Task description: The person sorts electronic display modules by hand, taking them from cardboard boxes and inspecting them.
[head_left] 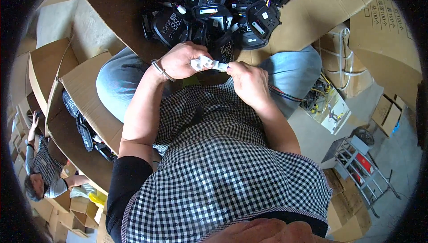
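My left hand [183, 61] is closed round a white plastic connector [202, 63], which sticks out between thumb and fingers. My right hand [249, 84] pinches a smaller white connector [220, 65] from the other side. The two white pieces meet end to end in front of my lap; whether they are locked together I cannot tell. A bundle of coloured wires [285, 95] runs out from beneath my right hand across my right thigh. Just beyond my hands, black display panels [209, 13] with short wires and white plugs lie heaped in a cardboard box [312, 20].
On my left an open carton [89, 82] holds more black panels [82, 129]. Yellow and black wiring on a white board [332, 111] lies right of my knee. A metal hand cart [363, 165] stands farther right. A co-worker [44, 171] is among boxes at far left.
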Demonstrator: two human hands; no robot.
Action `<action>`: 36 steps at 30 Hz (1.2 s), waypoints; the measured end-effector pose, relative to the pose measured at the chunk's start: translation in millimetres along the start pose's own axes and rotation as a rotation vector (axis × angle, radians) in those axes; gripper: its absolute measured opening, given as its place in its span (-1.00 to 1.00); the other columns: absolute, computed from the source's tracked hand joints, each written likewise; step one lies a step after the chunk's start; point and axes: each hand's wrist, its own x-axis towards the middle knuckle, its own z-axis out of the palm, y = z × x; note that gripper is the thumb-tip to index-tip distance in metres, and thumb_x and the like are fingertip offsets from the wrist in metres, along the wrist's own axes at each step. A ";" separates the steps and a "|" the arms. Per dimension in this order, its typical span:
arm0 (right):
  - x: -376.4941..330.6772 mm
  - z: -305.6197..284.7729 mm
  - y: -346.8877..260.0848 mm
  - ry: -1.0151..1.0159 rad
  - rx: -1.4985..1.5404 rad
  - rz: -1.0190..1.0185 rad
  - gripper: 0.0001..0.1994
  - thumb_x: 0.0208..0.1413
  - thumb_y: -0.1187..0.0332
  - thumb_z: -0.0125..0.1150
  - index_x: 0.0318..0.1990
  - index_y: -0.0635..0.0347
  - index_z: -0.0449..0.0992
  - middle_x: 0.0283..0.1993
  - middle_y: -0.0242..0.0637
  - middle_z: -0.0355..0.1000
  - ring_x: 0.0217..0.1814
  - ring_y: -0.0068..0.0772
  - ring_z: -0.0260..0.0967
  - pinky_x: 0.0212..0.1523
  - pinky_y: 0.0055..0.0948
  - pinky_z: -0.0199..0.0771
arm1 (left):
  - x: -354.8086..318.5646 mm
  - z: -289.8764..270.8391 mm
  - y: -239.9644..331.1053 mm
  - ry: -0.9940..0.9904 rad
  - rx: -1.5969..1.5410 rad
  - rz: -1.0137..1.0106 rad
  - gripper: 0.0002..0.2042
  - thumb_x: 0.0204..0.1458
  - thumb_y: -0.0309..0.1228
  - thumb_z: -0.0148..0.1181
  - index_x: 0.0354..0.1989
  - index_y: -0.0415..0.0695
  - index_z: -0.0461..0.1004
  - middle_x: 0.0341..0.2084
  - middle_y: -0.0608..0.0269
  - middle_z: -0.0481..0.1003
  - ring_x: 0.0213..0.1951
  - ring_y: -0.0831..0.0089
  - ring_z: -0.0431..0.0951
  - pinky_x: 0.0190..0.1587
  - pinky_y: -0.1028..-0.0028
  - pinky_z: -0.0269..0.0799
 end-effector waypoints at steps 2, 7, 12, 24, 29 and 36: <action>4.7 -1.9 1.1 -0.056 0.097 0.061 -0.93 0.06 0.39 0.11 -0.32 0.11 0.49 -0.44 -0.23 0.48 -0.49 -0.12 0.46 -0.48 -0.18 0.44 | -0.4 -0.5 0.9 -0.020 0.039 -0.001 -0.90 -0.05 -0.48 0.22 -0.35 -0.18 0.51 -0.46 0.14 0.51 -0.39 0.15 0.53 -0.33 0.30 0.42; 9.1 -12.7 -2.3 -0.209 0.071 0.009 -0.91 0.09 0.36 0.10 -0.33 0.13 0.49 -0.42 -0.21 0.49 -0.45 -0.08 0.46 -0.48 -0.15 0.41 | -1.2 1.8 -0.7 0.086 0.010 -0.007 -0.92 -0.05 -0.48 0.20 -0.36 -0.15 0.52 -0.47 0.18 0.51 -0.36 0.17 0.53 -0.31 0.30 0.42; -11.8 35.3 -14.1 0.086 0.549 0.316 -0.88 0.17 0.37 0.14 -0.24 0.20 0.51 -0.61 -0.14 0.35 -0.66 -0.29 0.30 -0.60 -0.40 0.22 | 2.8 2.4 3.1 0.122 0.094 -0.009 -0.87 -0.12 -0.52 0.18 -0.35 -0.13 0.52 -0.45 0.17 0.53 -0.34 0.15 0.54 -0.30 0.31 0.45; -5.2 39.9 -15.1 -0.040 0.356 0.074 -0.92 0.09 0.34 0.13 -0.40 0.09 0.42 -0.57 -0.17 0.42 -0.54 -0.07 0.43 -0.55 -0.15 0.37 | -0.7 -8.7 15.7 -0.013 0.087 -0.043 -0.78 -0.19 -0.34 0.34 -0.36 -0.10 0.50 -0.44 0.20 0.51 -0.32 0.14 0.54 -0.29 0.28 0.43; 24.3 15.0 16.3 0.109 0.416 0.411 -0.89 0.19 0.41 0.08 -0.38 0.16 0.47 -0.63 -0.46 0.29 -0.60 -0.65 0.19 -0.60 -0.53 0.17 | -5.7 0.5 33.7 0.217 0.254 -0.043 -0.67 -0.22 -0.25 0.37 -0.25 -0.05 0.51 -0.38 0.27 0.54 -0.28 0.21 0.55 -0.17 0.29 0.39; 170.1 5.4 56.9 0.093 1.391 0.864 -0.85 0.19 0.38 0.08 -0.13 0.20 0.43 -0.27 -0.33 0.46 -0.37 -0.41 0.45 -0.40 -0.46 0.48 | -1.2 -2.2 50.0 0.239 0.058 0.042 -0.79 -0.18 -0.42 0.24 -0.30 -0.05 0.54 -0.45 0.26 0.53 -0.35 0.26 0.56 -0.22 0.32 0.42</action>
